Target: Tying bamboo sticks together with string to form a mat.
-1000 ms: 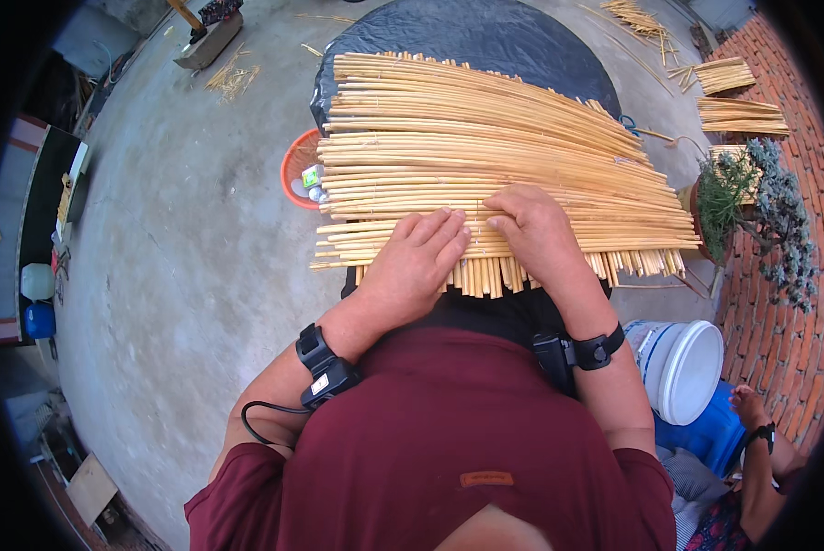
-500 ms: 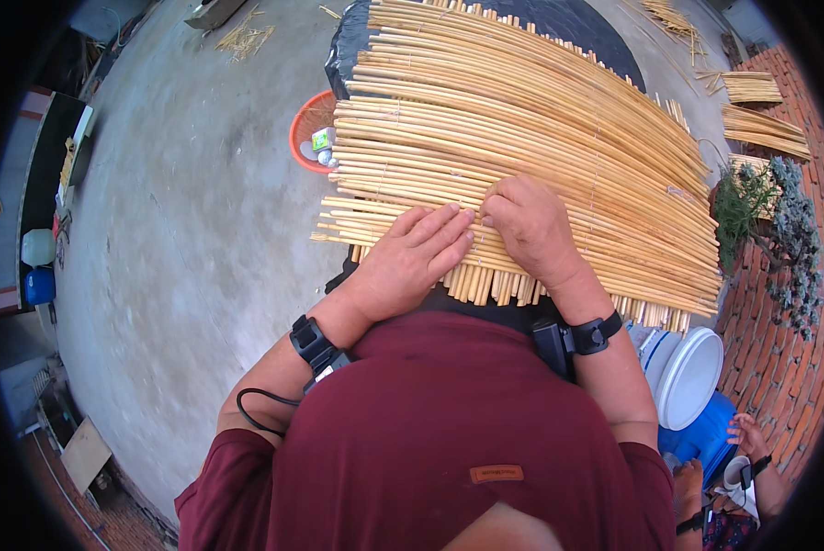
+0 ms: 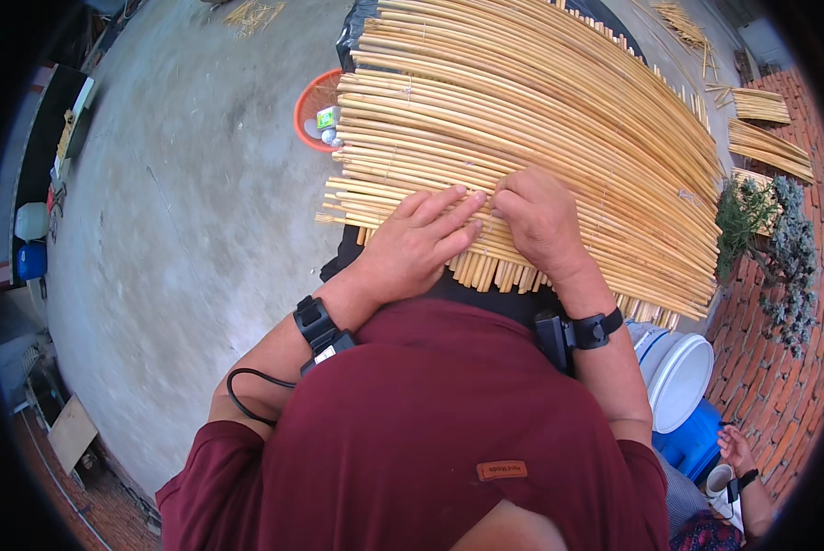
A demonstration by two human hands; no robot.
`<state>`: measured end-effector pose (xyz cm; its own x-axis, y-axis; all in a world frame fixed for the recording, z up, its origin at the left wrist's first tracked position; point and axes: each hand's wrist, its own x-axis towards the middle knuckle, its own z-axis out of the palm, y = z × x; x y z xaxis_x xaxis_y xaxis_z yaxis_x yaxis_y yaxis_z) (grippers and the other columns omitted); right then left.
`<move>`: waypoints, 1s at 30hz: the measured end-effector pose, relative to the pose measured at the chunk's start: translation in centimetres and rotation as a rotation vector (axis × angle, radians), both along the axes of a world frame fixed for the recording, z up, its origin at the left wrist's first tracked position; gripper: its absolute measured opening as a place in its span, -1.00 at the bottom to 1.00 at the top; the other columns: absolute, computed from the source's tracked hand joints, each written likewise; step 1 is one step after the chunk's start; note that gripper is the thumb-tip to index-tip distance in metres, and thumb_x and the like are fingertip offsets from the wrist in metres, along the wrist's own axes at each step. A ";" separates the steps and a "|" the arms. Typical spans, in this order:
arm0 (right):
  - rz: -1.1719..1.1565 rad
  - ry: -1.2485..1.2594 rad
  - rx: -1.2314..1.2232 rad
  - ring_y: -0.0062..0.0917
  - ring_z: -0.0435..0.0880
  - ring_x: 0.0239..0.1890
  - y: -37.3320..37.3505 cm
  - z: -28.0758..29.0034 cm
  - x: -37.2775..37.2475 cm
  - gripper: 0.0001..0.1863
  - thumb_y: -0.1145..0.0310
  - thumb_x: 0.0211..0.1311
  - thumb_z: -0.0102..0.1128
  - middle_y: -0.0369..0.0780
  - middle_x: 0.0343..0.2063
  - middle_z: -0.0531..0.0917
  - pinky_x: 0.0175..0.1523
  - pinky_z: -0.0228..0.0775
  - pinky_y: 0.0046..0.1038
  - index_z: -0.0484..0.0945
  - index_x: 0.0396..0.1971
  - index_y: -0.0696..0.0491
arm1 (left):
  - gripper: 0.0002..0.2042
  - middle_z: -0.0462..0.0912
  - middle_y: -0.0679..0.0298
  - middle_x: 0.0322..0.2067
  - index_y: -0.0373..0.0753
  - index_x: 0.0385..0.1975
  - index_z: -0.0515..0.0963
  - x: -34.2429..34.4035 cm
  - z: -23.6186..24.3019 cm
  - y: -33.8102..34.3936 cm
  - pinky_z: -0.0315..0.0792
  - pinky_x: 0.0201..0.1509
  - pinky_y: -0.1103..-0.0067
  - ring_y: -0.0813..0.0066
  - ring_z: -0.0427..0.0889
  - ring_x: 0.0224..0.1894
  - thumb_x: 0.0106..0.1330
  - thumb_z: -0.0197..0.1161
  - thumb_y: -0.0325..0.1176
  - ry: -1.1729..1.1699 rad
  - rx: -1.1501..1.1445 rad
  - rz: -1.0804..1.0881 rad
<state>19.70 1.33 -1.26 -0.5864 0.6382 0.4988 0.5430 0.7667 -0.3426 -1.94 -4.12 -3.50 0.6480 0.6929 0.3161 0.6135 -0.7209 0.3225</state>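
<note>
A wide mat of straw-coloured reed stalks (image 3: 522, 101) lies in front of me, its long stalks running left to right and thin ties crossing them. On its near part rests my left hand (image 3: 421, 239), palm down, with fingers stretched over the nearest stalks. Just right of those fingertips, my right hand (image 3: 538, 220) is closed in a pinch at the mat. What it pinches is too small or hidden to make out. Under the near edge, shorter stalk ends (image 3: 495, 275) point toward me, beside my dark-red shirt.
An orange basket (image 3: 318, 115) with small items stands left of the mat. Black sheeting (image 3: 355, 32) shows beneath its far side. To the right are a potted plant (image 3: 747, 216), reed bundles (image 3: 770, 149), a white bucket (image 3: 683, 381) and another person's hand (image 3: 735, 448).
My view has turned slightly. The right hand has shifted a little at the same spot and stays pinched, while the left hand stays spread on the stalks.
</note>
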 end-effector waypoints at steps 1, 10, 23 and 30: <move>0.027 -0.001 0.022 -0.29 0.53 -0.39 0.0 0.1 0.0 -0.89 0.49 -0.06 0.26 -0.24 -0.50 0.52 -0.34 0.36 -0.34 0.49 -0.54 0.06 | -0.47 0.34 0.25 0.32 -0.13 0.09 0.46 0.0 0.1 0.1 0.22 0.31 0.28 0.24 0.29 0.34 0.01 0.25 -0.49 -0.002 0.009 0.005; -0.175 0.651 -0.798 -0.62 0.66 -0.54 0.8 8.4 -2.3 -0.90 0.40 0.40 0.05 -0.23 -0.50 0.67 -0.50 0.43 -0.63 0.45 -0.33 0.09 | -0.33 0.32 0.27 0.33 -0.13 0.28 0.34 -0.1 0.3 0.6 0.23 0.33 0.30 0.22 0.27 0.35 0.04 0.24 -0.48 -0.023 -0.026 -0.006; -0.464 0.561 -0.065 -0.51 0.62 -0.32 3.8 14.2 9.2 -0.80 0.56 0.31 0.14 -0.13 -0.30 0.66 0.08 0.46 -0.42 0.58 -0.09 0.16 | -0.27 0.23 0.28 0.38 -0.07 0.35 0.25 -0.5 0.3 0.0 0.12 0.40 0.33 0.24 0.19 0.40 0.07 0.24 -0.47 0.081 -0.053 0.007; -0.293 -0.024 -0.118 -0.31 0.60 -0.14 -2.2 2.3 1.8 -0.59 0.60 -0.07 0.33 -0.18 -0.12 0.61 -0.06 0.46 -0.31 0.64 -0.12 -0.01 | -0.37 0.29 0.25 0.35 -0.13 0.30 0.30 -0.2 0.6 0.1 0.16 0.38 0.34 0.26 0.25 0.37 0.12 0.19 -0.46 0.063 0.001 -0.011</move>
